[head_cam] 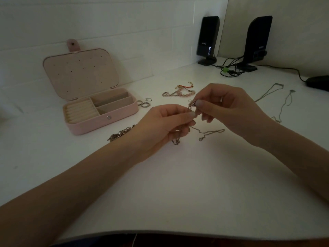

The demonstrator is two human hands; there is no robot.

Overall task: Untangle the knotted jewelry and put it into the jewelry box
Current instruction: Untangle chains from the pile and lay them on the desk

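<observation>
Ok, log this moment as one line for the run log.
left hand: pinching chain | right hand: pinching same chain | jewelry box: open | chain tail: on table

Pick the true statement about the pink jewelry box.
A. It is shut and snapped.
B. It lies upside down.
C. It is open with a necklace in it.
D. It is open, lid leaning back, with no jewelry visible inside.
D: the pink jewelry box stands open with its lid tilted back toward the wall, and its ring rolls and compartments show no jewelry.
</observation>
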